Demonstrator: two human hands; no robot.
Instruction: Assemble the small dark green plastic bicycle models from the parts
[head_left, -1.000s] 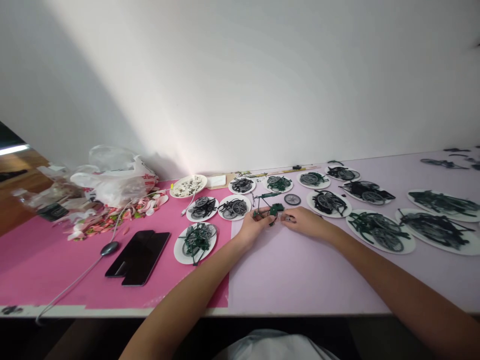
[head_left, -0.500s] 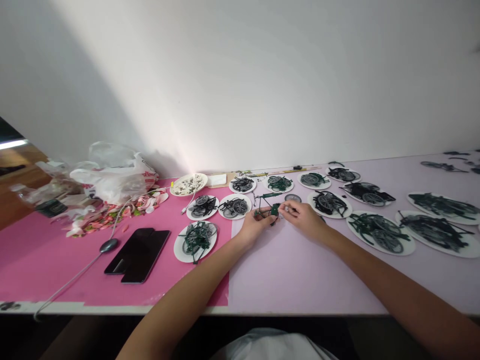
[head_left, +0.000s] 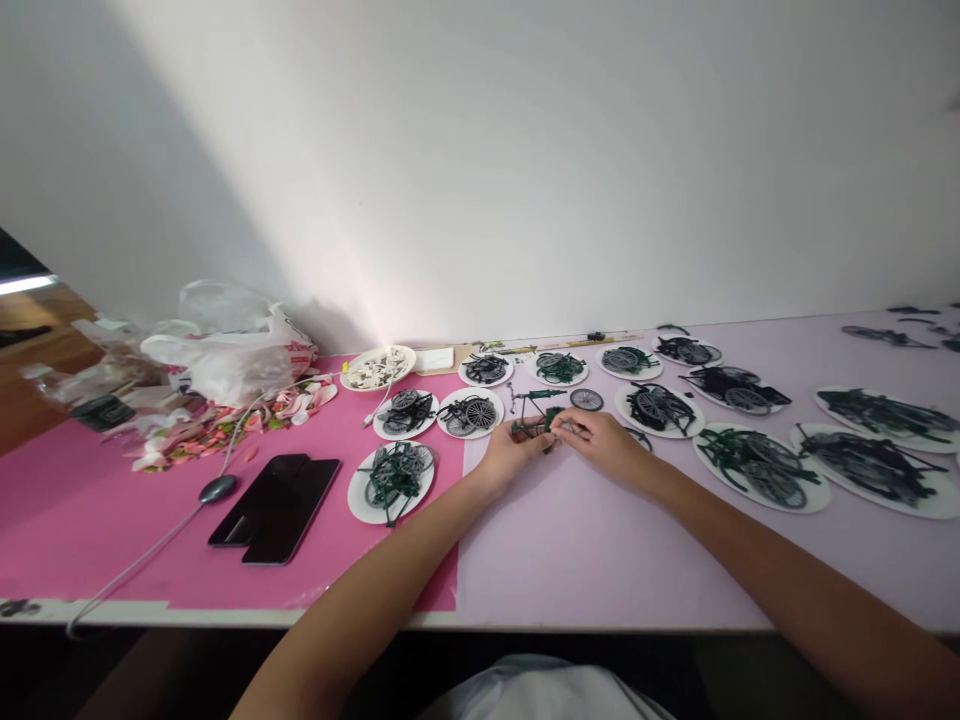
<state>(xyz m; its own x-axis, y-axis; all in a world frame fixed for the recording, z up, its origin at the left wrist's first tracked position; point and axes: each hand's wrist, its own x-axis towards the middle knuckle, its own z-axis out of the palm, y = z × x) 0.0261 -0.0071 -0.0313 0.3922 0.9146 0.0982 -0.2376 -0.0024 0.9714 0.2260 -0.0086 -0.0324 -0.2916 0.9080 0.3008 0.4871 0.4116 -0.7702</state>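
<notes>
A small green toy bicycle frame (head_left: 538, 410) stands on the pale lilac table top (head_left: 600, 540) in the middle of the head view. My left hand (head_left: 510, 452) grips its near side with closed fingers. My right hand (head_left: 600, 440) pinches a small part against the frame's right end; the part is too small to name. A loose grey wheel (head_left: 586, 400) lies just behind my right hand.
Several white plates (head_left: 391, 482) of green and black bicycle parts ring the hands and run off to the right. A black phone (head_left: 276, 509), a grey mouse (head_left: 218, 490), plastic bags (head_left: 225, 355) and pink scraps (head_left: 210, 430) lie on the pink sheet at left.
My right hand has slid left to the frame's right end and now pinches there. My left hand and the frame have hardly moved.
</notes>
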